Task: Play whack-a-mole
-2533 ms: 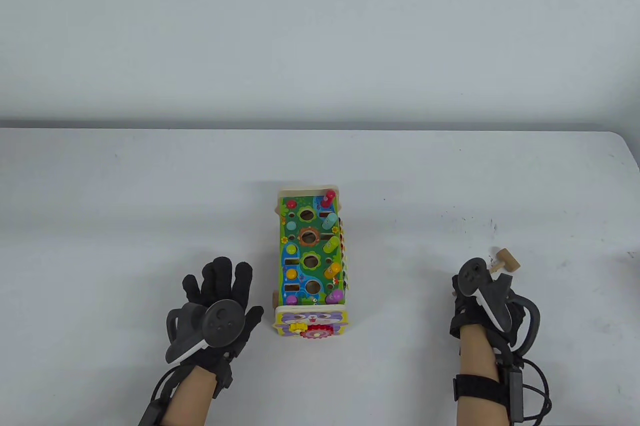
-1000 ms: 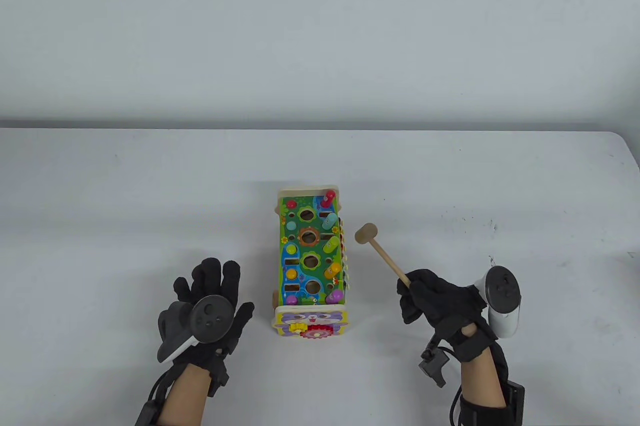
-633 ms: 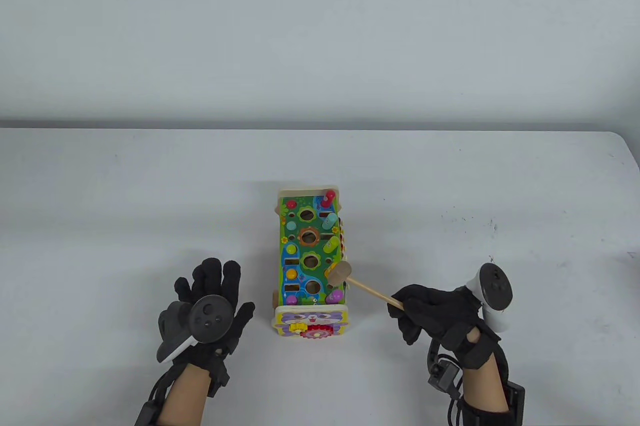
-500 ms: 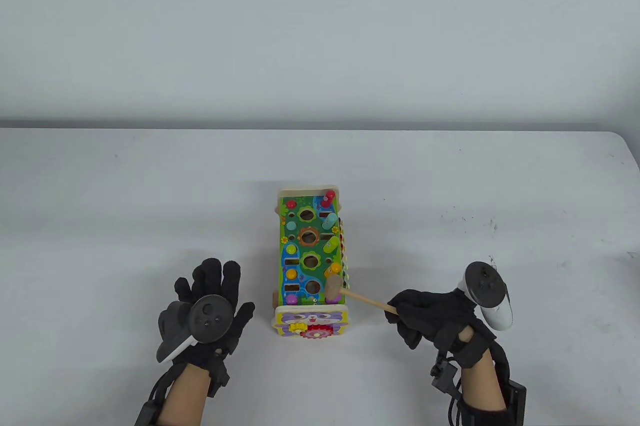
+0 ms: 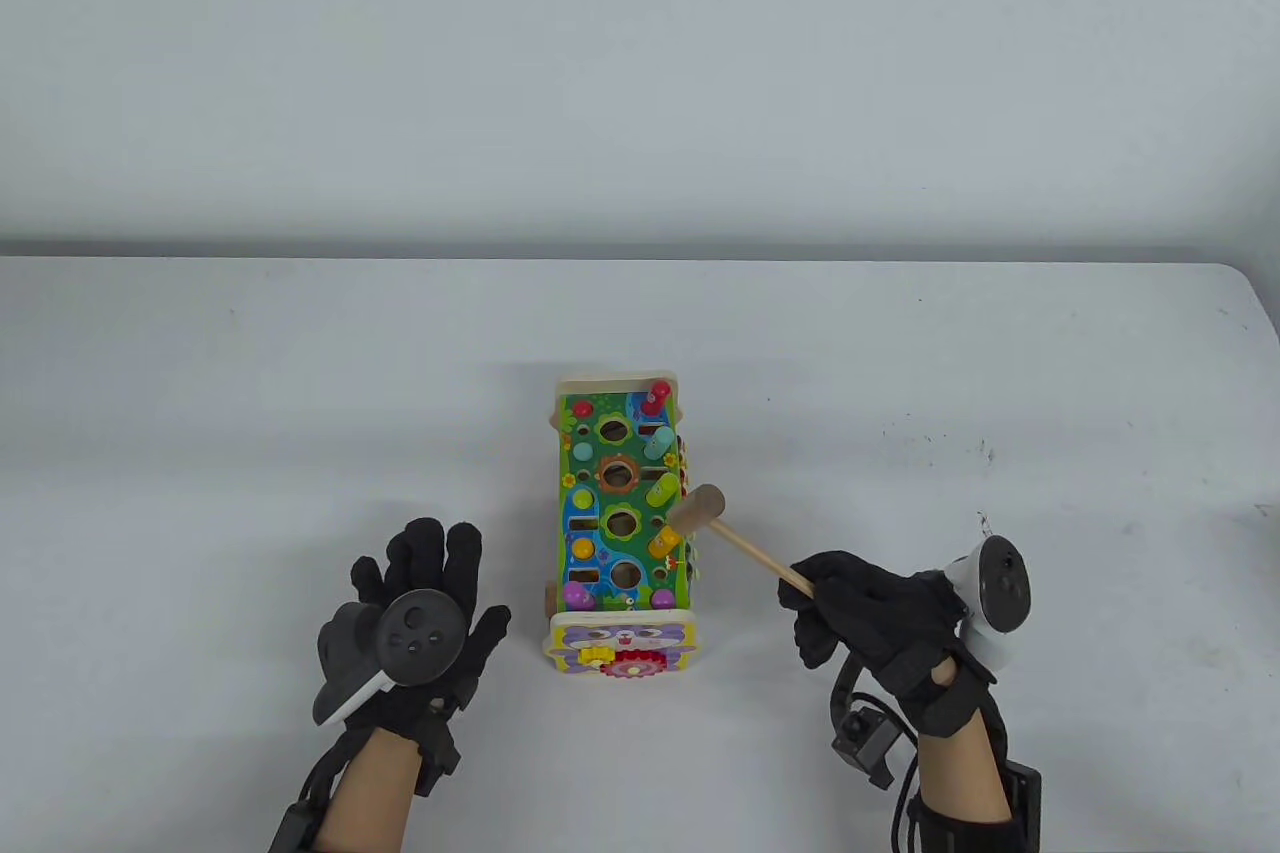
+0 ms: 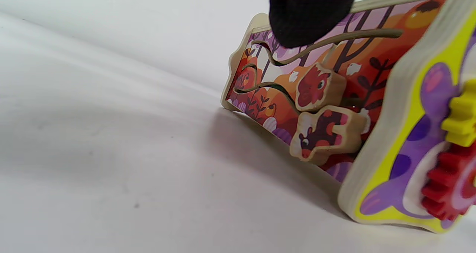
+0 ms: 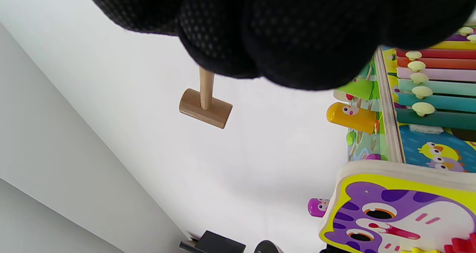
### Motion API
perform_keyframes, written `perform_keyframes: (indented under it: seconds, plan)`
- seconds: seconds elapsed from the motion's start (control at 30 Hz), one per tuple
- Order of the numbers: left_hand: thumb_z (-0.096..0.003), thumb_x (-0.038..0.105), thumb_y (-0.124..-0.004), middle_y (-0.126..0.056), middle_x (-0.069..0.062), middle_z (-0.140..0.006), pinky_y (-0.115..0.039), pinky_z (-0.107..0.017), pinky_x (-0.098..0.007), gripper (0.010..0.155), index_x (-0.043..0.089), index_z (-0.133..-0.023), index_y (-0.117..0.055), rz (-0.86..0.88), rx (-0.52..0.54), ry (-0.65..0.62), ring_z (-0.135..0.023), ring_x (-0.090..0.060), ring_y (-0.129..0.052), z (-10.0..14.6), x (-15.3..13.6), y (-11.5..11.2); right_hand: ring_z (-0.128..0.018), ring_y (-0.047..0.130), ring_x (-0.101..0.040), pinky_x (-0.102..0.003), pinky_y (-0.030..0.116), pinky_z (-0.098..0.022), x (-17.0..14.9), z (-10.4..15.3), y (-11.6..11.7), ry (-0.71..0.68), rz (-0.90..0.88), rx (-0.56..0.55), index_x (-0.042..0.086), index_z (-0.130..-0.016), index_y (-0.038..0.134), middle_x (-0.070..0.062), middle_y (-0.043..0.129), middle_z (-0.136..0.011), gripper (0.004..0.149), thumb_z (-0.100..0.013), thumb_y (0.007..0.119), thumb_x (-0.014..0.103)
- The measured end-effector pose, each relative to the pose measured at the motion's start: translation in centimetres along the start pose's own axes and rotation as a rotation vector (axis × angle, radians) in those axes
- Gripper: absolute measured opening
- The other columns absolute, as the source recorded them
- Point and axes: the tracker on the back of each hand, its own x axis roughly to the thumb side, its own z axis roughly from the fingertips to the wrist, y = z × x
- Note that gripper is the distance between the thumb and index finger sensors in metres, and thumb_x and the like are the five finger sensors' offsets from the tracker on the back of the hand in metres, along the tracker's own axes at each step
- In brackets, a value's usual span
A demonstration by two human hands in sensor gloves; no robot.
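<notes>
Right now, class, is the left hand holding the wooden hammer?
No. The right hand grips the wooden hammer by its handle, while the left hand rests flat on the table.

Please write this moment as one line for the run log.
right hand: grips hammer | hammer head: above orange peg | left hand: flat on table, beside toy

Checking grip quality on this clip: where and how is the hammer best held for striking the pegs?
By the bare end of the handle, from the right, as the right hand does: the hammer has its head toward the toy, giving swing room.
</notes>
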Motion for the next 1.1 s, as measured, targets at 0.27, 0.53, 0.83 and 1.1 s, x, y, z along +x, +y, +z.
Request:
perform_keyframes:
  seconds: [0.27,0.53,0.83,1.1]
  plan:
    - [-0.0563,0.041,-0.066,-0.013,-0.038,-0.111,-0.013,-0.06,-0.084,0.082,0.006,-0.113,-0.018,0.007,-0.003,-0.001,-0.103,-0.068,-0.023,0.0,0.0,0.0,-0.024,0.093,-0.025,-0.054,0.076,-0.033,-2.5,0.0,0.0,0.284,0.34,0.013,-0.009,-0.076,0.079,-0.007,0.09,-0.042,0.047,-0.055,0.064,0.029]
    - [-0.0563,0.041,-0.066,-0.013,-0.037,-0.111,-0.013,-0.06,-0.084,0.082,0.007,-0.113,-0.018,0.015,0.001,0.001,-0.103,-0.067,-0.023,0.0,0.0,0.1,-0.026,0.092,-0.026,-0.055,0.074,-0.035,-1.5,-0.3,0.5,0.072,0.114,-0.09,-0.01,-0.078,0.077,-0.007,0.089,-0.043,0.047,-0.055,0.063,0.029]
    - [-0.0564,0.041,-0.066,-0.013,-0.037,-0.112,-0.013,-0.06,-0.084,0.083,0.007,-0.113,-0.017,0.024,0.008,0.005,-0.103,-0.068,-0.023,0.0,-0.1,0.1,-0.029,0.092,-0.026,-0.055,0.074,-0.037,-1.7,-1.0,1.8,-0.048,0.107,-0.205,-0.009,-0.081,0.075,-0.007,0.088,-0.046,0.047,-0.056,0.062,0.029]
    - [-0.0564,0.041,-0.066,-0.013,-0.037,-0.112,-0.013,-0.06,-0.084,0.082,0.007,-0.113,-0.017,0.029,0.004,0.003,-0.103,-0.068,-0.023,0.0,-0.2,0.2,-0.025,0.092,-0.025,-0.055,0.075,-0.034,-3.3,-1.4,1.9,0.199,0.441,-0.216,-0.011,-0.078,0.077,-0.007,0.088,-0.043,0.047,-0.056,0.063,0.028]
